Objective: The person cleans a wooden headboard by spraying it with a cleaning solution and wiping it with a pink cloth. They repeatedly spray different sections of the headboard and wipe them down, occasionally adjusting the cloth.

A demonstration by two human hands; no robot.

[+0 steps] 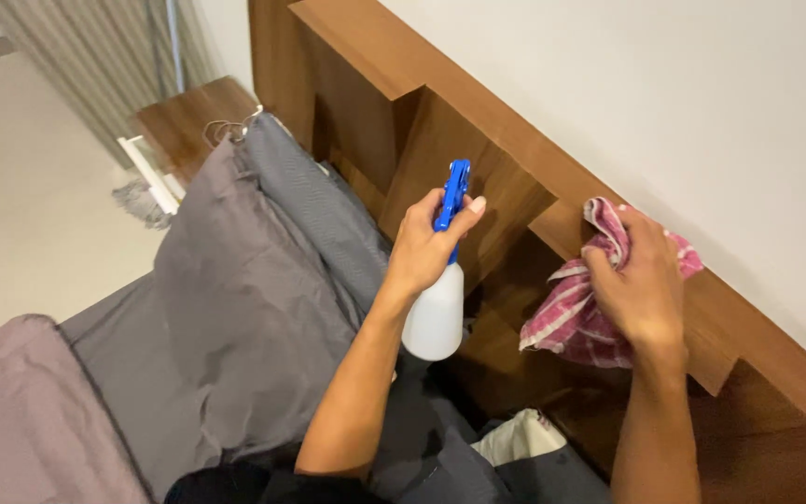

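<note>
Left hand (pixel 426 245) grips spray bottle (pixel 437 313) upright, nozzle toward headboard (pixel 478 177); right hand (pixel 641 285) clutches striped cloth (pixel 576 317) pressed against its ledge.

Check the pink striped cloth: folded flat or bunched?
Bunched. The cloth is crumpled under the right hand against the wooden headboard, with loose folds hanging below the ledge.

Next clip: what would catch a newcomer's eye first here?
The left hand grips a white spray bottle with a blue trigger head at centre frame. To its right, the right hand presses a pink striped cloth on the wooden headboard. Grey pillows lie left.
</note>
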